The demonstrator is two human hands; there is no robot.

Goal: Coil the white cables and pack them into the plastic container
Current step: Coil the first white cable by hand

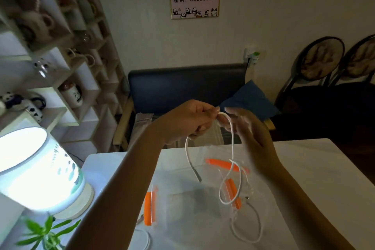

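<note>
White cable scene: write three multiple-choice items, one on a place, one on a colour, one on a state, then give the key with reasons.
1. Where does the lit lamp stand?
A. at the table's left end
B. on the dark bench
C. on the wall shelf

2. What colour are the clips on the clear plastic container?
A. blue
B. orange
C. green

3. How is the white cable held?
A. lying wholly flat on the table
B. pinched by the left hand, hanging in a loop
C. packed inside the container

Key: 1 A, the lamp sits on the white table at its left end. 2 B, the orange clips show at the container's edges. 3 B, the left hand pinches the cable beside the right hand and its loop hangs down over the container.
</note>
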